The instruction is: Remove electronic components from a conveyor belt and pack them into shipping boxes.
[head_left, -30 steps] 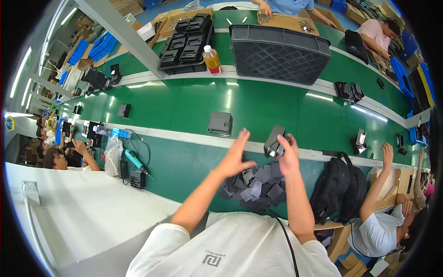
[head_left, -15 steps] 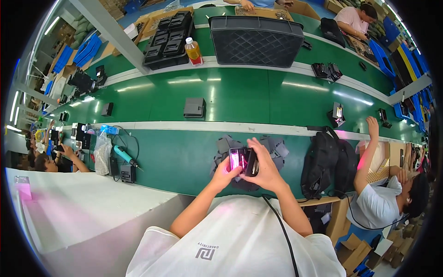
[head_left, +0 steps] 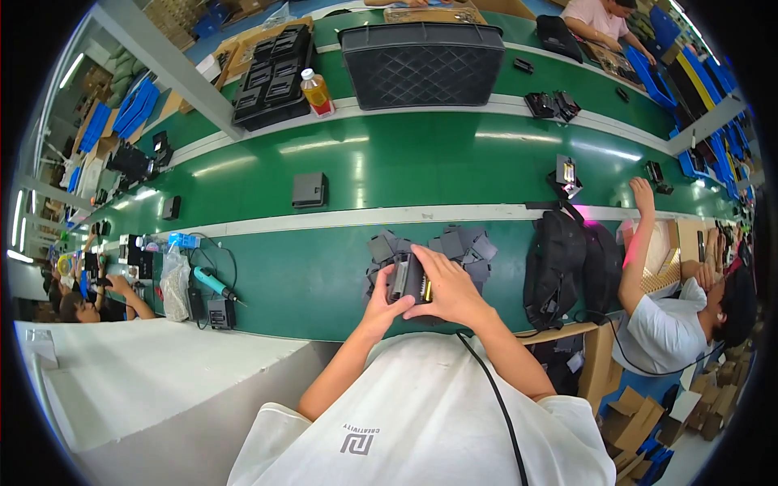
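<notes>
Fingers of the left hand (head_left: 381, 311) and right hand (head_left: 450, 290) curl partway closed, clasping a black boxy device (head_left: 412, 279) between them. Just beyond the fingers: dark flat plates (head_left: 468, 248); farther, leftward, a dark case (head_left: 308, 190).

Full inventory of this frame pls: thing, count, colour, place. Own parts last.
Open housing: 1, black, between both hands
Flat plates: many, dark grey, piled beyond hands
Worktop: 1, green, foreground
Power screwdriver: 1, teal, worktop left
Plastic bag: 1, clear, left of screwdriver
Backpack: 1, black, worktop right
Closed case: 1, dark grey, green strip beyond worktop
Small devices: at least 3, dark, strip's left and right
Bottle: 1, amber, white-capped, beyond strip
Crate: 1, black, right of bottle
Moulded parts: several, black, left of bottle
Bins: several, blue, far left and right
Cardboard boxes: several, brown, lower right
Co-workers: at least 4, mixed clothing, left, right, far side
Left hand: 1, bare, fingers on housing's left
Right hand: 1, bare, fingers on housing's right
</notes>
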Demonstrator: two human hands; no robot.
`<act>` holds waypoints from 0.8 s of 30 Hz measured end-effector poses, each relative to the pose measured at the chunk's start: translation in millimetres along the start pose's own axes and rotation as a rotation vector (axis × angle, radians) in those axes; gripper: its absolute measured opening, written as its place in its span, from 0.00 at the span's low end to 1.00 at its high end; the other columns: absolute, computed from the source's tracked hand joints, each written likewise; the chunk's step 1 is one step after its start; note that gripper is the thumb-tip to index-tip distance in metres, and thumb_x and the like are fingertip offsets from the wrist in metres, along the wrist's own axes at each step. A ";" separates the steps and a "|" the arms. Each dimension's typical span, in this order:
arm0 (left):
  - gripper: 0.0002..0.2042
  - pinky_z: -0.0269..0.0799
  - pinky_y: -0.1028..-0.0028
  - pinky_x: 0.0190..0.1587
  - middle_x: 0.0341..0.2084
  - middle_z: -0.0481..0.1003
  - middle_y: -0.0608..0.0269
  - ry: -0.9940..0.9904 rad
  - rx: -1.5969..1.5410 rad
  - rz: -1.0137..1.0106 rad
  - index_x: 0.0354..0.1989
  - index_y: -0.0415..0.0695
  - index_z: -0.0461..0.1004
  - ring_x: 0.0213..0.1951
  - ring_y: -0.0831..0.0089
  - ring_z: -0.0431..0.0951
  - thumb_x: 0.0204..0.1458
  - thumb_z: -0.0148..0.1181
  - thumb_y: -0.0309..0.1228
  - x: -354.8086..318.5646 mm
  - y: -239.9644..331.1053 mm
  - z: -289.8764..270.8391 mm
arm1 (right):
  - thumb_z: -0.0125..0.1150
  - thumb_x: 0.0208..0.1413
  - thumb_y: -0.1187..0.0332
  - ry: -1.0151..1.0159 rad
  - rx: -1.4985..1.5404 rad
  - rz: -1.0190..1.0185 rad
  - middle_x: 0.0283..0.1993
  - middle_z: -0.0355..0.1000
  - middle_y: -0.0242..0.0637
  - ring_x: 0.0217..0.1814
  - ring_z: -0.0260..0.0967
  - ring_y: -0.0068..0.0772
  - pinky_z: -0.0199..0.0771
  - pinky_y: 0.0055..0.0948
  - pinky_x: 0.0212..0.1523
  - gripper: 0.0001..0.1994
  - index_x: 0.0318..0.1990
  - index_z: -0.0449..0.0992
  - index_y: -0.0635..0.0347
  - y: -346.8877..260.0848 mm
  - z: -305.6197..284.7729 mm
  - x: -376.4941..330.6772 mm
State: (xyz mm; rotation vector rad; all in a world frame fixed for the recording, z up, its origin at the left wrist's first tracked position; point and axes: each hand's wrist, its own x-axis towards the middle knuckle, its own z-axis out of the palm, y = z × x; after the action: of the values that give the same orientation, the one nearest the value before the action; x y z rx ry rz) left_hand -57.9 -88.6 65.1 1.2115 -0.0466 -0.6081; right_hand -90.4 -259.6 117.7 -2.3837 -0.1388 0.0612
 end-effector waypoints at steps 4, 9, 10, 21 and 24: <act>0.27 0.68 0.77 0.47 0.47 0.71 0.57 0.033 0.061 -0.045 0.62 0.40 0.58 0.43 0.72 0.72 0.53 0.58 0.24 -2.1 -11.8 -15.9 | 0.74 0.36 0.47 0.028 0.022 -0.002 0.66 0.58 0.47 0.65 0.60 0.46 0.59 0.40 0.62 0.52 0.66 0.53 0.63 8.1 14.5 -2.9; 0.28 0.68 0.77 0.46 0.49 0.70 0.57 0.046 0.130 -0.125 0.62 0.41 0.57 0.44 0.73 0.72 0.53 0.59 0.24 -6.0 -10.2 -23.5 | 0.73 0.39 0.48 -0.065 0.238 0.138 0.59 0.66 0.49 0.56 0.67 0.46 0.66 0.37 0.55 0.48 0.64 0.57 0.66 21.3 20.6 -0.2; 0.27 0.68 0.78 0.46 0.49 0.70 0.57 0.031 0.133 -0.119 0.62 0.41 0.58 0.44 0.72 0.73 0.53 0.59 0.23 -7.7 -7.1 -22.1 | 0.73 0.39 0.49 -0.108 0.328 0.214 0.56 0.68 0.50 0.52 0.69 0.46 0.68 0.36 0.52 0.47 0.63 0.58 0.67 24.6 20.5 1.5; 0.21 0.79 0.73 0.36 0.45 0.72 0.55 -0.033 -0.149 -0.165 0.59 0.41 0.60 0.41 0.68 0.77 0.58 0.54 0.25 -9.5 -12.2 -23.0 | 0.60 0.55 0.53 0.194 0.630 0.487 0.43 0.75 0.51 0.39 0.73 0.40 0.72 0.31 0.41 0.28 0.53 0.67 0.70 27.1 46.2 6.1; 0.20 0.80 0.71 0.33 0.44 0.72 0.54 0.007 -0.161 -0.177 0.59 0.41 0.61 0.40 0.67 0.77 0.59 0.53 0.26 -6.2 -7.6 -15.1 | 0.58 0.57 0.53 0.154 0.629 0.503 0.42 0.75 0.50 0.38 0.73 0.39 0.72 0.31 0.40 0.26 0.51 0.67 0.69 21.4 40.4 8.5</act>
State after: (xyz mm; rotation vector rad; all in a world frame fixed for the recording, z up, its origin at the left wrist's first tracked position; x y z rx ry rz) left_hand -61.0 -74.4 54.5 1.0679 0.1143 -0.7478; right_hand -83.5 -246.7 73.6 -1.7334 0.4882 0.1354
